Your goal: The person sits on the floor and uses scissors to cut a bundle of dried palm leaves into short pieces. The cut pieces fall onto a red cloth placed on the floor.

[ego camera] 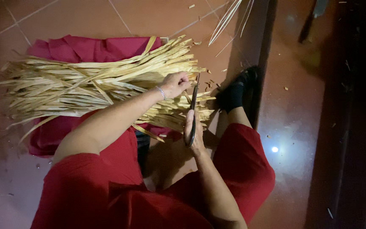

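Now a person in red clothes sits on the shiny brown tiled floor (pixel 301 110) and works on a big bundle of long, pale yellow dried leaf strips (pixel 85 87). The bundle lies across the person's lap and on a dark red cloth (pixel 85 47) spread on the floor.

The left hand (pixel 175 84) rests on top of the bundle near its right end. Its grip is closed, fingers curled down onto a few strips to hold them. A thin silver bracelet (pixel 161 93) sits on that wrist.

The right hand (pixel 192 129) holds a pair of dark metal scissors (pixel 192 111). Its grip is wrapped tight around the handles. The blades point up toward the ends of the strips, right beside the left hand. I cannot tell if the blades are open or closed, because they look like one thin line.

Small cut bits of yellow strip (pixel 210 82) lie on the floor just past the ends of the bundle. So some trimming looks done already. Many strip ends at the right side look uneven and stick out at different lengths, so it seems a lot of cutting is left.

A foot in a black sandal (pixel 236 91) rests near the scissors. A few more loose pale strips (pixel 227 19) lie at the top.
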